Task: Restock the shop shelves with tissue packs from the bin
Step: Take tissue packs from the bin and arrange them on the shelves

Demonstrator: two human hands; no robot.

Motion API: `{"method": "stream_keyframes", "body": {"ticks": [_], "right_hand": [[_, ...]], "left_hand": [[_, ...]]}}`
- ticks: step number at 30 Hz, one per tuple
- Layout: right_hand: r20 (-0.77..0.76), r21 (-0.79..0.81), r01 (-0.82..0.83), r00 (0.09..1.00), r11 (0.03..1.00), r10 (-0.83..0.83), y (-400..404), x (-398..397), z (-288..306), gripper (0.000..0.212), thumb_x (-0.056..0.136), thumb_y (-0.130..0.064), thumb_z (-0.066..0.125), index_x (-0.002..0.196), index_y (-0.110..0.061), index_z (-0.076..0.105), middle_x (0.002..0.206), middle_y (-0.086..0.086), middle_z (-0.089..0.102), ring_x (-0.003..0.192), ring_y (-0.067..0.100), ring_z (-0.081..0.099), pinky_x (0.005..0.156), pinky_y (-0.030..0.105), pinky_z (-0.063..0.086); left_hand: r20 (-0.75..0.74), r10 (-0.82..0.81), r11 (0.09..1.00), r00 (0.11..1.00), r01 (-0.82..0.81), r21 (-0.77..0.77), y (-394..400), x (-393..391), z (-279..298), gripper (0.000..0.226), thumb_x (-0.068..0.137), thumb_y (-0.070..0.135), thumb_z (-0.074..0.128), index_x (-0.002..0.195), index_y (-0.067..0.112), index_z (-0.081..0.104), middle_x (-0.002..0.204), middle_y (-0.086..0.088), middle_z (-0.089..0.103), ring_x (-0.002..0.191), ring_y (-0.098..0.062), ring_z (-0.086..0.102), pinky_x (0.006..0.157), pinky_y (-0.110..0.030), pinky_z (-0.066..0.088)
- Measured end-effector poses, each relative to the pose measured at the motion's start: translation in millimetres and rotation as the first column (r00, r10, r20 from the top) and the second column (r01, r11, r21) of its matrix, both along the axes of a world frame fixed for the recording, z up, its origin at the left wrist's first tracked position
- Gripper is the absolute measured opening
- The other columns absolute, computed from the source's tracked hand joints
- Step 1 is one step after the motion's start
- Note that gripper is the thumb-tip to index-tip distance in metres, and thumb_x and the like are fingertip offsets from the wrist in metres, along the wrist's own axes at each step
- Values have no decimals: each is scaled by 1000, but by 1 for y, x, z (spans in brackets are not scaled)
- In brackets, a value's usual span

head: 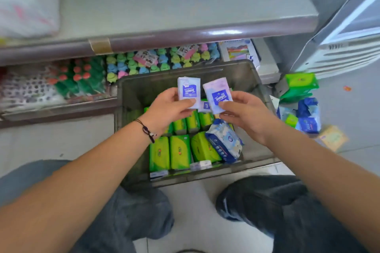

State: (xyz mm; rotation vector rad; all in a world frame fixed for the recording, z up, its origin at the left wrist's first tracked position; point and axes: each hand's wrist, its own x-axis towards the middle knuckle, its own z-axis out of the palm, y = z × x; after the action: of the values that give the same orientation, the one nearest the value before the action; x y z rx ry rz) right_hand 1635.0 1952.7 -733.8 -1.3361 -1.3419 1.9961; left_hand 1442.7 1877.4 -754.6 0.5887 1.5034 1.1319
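head view: left hand [167, 107] pinches one tissue pack [188, 91] by its lower edge; right hand [244, 113] pinches a second pack [218, 94] likewise. both packs stand above the bin [131, 96].

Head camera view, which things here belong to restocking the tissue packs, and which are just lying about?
Part of the job:
left hand holding a white-and-blue tissue pack
right hand holding a second pocket pack
grey bin with green tissue packs
grey shelf

Just lying about:
coloured toys on the lower shelf
red-capped green bottles
yellow packet on the floor
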Motion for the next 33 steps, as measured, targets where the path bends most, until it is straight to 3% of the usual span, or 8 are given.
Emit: {"method": "stream_keyframes", "body": {"ticks": [5,10,12,14,18,26,33], "right_hand": [[-190,88,116,977,989,-98,-13,10,90,18,88,-7,69,104,-13,66,96,1,75,80,13,72,81,28,56],[-380,190,204,917,960,-119,-22,17,180,15,89,-3,65,100,-12,65,93,2,76,76,13,72,75,25,57],[-421,242,216,902,946,-99,-23,21,212,14,89,-4,65,99,-13,65,96,4,76,79,14,72,76,27,57],[-449,286,234,889,929,-86,-24,26,242,14,88,-6,67,99,-14,66,98,5,75,81,14,72,79,29,56],[-476,391,251,878,886,-38,-22,36,294,12,88,-6,66,95,-16,65,95,2,75,83,13,71,80,29,56],[-475,542,267,879,797,28,-15,56,361,23,87,-1,67,107,-12,64,95,3,77,83,16,71,75,25,58],[-378,640,268,926,720,-9,-1,79,385,31,87,-2,69,115,-12,62,102,8,77,94,24,72,87,37,57]], "left_hand": [[54,-39,963,998,24,268,-12,15,105,26,91,1,64,116,11,62,113,-4,73,100,-16,71,88,-31,58],[-17,-19,905,1000,25,425,-16,32,194,32,89,1,65,120,2,60,118,-12,71,108,-28,69,92,-39,57],[-75,-16,882,997,50,469,-17,39,228,33,89,4,68,121,5,60,120,-13,70,112,-34,66,95,-45,55],[-107,-9,856,994,63,514,-16,44,259,31,88,7,70,118,11,62,118,-9,71,111,-30,67,92,-42,57],[-131,-11,795,991,88,600,-13,52,313,29,86,6,70,113,14,64,114,-7,72,104,-21,70,83,-30,58],[-230,-17,706,973,175,687,-3,65,380,31,89,5,67,120,11,64,116,-6,72,104,-22,71,84,-31,58],[-276,-36,704,960,221,675,16,83,399,30,90,7,67,119,12,64,115,-5,73,106,-25,70,90,-39,58]]}}
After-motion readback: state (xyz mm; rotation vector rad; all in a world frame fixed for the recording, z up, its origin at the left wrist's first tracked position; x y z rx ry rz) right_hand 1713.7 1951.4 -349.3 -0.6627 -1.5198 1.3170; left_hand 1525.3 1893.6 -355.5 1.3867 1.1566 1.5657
